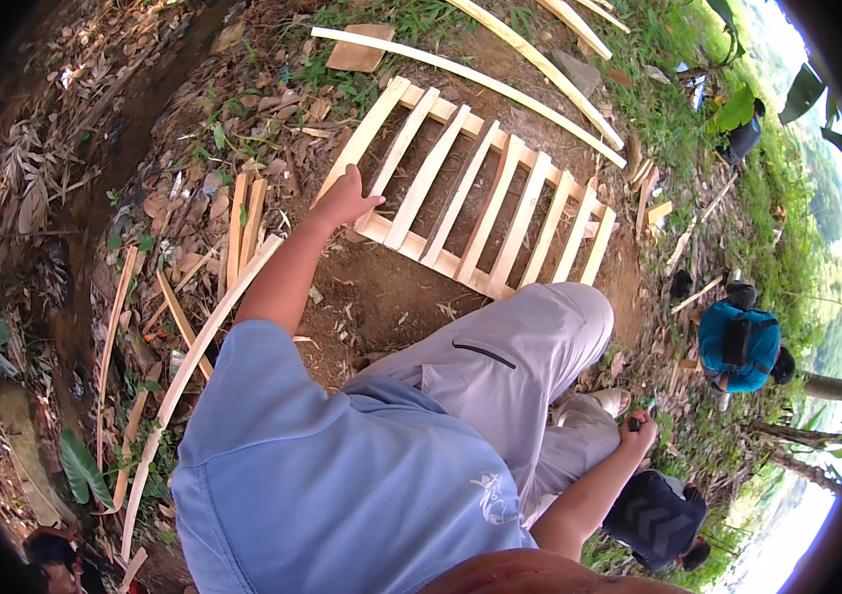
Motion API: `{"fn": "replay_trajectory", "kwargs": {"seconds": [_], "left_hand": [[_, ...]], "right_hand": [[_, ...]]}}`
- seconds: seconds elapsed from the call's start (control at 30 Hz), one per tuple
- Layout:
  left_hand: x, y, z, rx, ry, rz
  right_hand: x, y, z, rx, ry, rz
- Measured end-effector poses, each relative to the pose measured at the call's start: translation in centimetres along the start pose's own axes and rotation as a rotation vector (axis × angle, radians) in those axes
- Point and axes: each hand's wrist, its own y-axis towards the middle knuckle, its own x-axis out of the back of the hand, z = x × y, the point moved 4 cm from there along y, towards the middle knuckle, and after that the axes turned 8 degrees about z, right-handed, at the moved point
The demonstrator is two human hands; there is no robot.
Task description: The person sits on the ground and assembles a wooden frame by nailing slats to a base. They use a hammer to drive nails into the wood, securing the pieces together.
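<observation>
A pale wooden slatted frame (450, 247), built of several slats across two long rails, lies on the dirt ahead of me. My left hand (346, 198) grips its near left end slat, thumb pointing right; its other fingers are partly hidden. Low on the right, beside my bent leg, my right hand (641, 432) is closed round a small tool with a dark handle (634, 424). A bit of green shows at the tool's upper end. Its kind cannot be made out.
Long wood strips (480, 79) lie beyond the frame, near a flat brown board (359, 48). More strips (193, 356) lie left among dry leaves. At right are a person in teal (738, 342), a person in black (655, 520) and tree trunks (834, 387).
</observation>
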Motion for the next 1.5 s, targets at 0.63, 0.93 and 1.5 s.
{"fn": "replay_trajectory", "kwargs": {"seconds": [0.63,0.93,1.5], "left_hand": [[0.0,0.0,-7.1,-0.181,-0.116,-0.157],[-1.9,1.4,-7.4,-0.350,-0.155,-0.387],[-7.3,0.9,-14.4,-0.472,-0.174,-0.306]], "right_hand": [[0.6,0.8,0.1,0.037,-0.016,0.027],[-1.6,-0.3,-1.3,0.019,-0.004,-0.020],[-1.5,0.0,-1.0,0.022,-0.011,-0.042]]}}
